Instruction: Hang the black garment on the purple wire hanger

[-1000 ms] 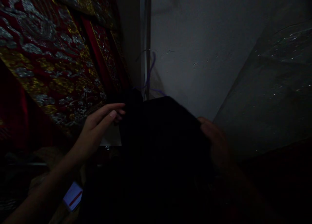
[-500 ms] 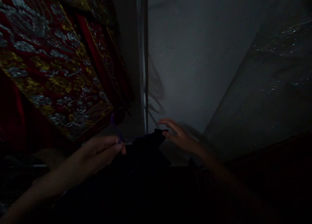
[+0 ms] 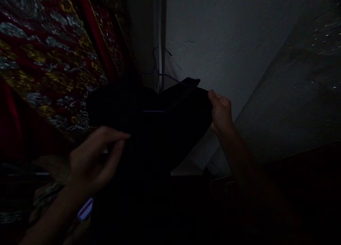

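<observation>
A black garment (image 3: 160, 138) hangs spread before me on a thin purple hanger (image 3: 170, 76). The hanger's hook rises above the collar in front of a pale vertical strip, and a short length of it shows inside the neck opening. My right hand (image 3: 221, 111) is closed on the garment's right shoulder edge. On the left side, my left hand (image 3: 97, 156) has its thumb and forefinger pinched together at the front of the dark cloth. Deep shadow hides most of the garment's folds.
Red cloth panels with gold and silver embroidery (image 3: 53, 60) hang at the left. A pale wall (image 3: 213, 35) with a vertical strip (image 3: 160, 35) stands behind the garment. Shiny clear plastic sheeting (image 3: 301, 81) covers the right side. A small white and red item (image 3: 85, 209) lies low left.
The garment has been raised and spread out, its hanger now upright. My right hand has moved up and closed on the shoulder; my left hand has let go of the purple hanger.
</observation>
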Available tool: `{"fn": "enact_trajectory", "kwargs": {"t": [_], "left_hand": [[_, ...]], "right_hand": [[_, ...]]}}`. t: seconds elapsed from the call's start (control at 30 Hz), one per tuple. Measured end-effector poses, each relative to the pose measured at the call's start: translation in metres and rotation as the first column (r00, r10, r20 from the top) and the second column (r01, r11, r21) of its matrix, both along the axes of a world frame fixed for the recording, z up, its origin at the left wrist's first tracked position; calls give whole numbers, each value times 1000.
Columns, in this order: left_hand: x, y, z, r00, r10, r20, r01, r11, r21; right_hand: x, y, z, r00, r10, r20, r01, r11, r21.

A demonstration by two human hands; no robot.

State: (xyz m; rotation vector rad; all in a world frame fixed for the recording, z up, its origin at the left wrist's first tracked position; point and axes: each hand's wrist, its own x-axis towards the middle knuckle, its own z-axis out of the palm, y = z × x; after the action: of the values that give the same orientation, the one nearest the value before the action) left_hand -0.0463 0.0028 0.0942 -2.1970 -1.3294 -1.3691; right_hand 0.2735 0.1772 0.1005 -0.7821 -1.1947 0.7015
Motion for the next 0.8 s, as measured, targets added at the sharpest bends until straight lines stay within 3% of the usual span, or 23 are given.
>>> {"fn": "enact_trajectory", "kwargs": {"t": [0.07,0.13,0.23,0.33,0.4,0.47,0.53,0.6,0.67,0.73,0.8], "left_hand": [[10,7,-27,987,-138,-85,110,957,-270],[22,20,-58,966,-212,-147,121,874,-470],[39,42,-99,959,-191,-210,31,805,-593],[48,56,-125,970,-105,-220,-60,772,-633],[51,57,-131,977,-56,-204,-88,768,-634],[54,53,-131,988,-44,-151,-60,781,-621],[57,43,-128,996,-69,-53,23,799,-601],[61,33,-125,992,-105,73,127,807,-577],[65,25,-125,976,-128,178,207,801,-561],[68,21,-126,958,-129,257,255,795,-551],[69,21,-127,936,-123,329,296,782,-548]], "right_hand": [[5,-10,-12,999,-2,-48,1,999,-40],[8,-20,-29,998,7,-63,-14,994,-106],[10,-27,-48,999,21,-47,-27,988,-153],[11,-21,-52,1000,-3,-21,0,991,-133],[12,-16,-50,999,-41,24,44,989,-141],[11,-17,-50,981,-163,100,174,979,-104],[4,-27,-52,921,-349,172,351,936,23],[-9,-49,-61,874,-442,204,419,896,147],[-27,-79,-76,901,-341,267,310,938,154],[-48,-108,-100,907,-104,407,98,995,36],[-69,-131,-129,871,114,478,-54,989,-137]]}}
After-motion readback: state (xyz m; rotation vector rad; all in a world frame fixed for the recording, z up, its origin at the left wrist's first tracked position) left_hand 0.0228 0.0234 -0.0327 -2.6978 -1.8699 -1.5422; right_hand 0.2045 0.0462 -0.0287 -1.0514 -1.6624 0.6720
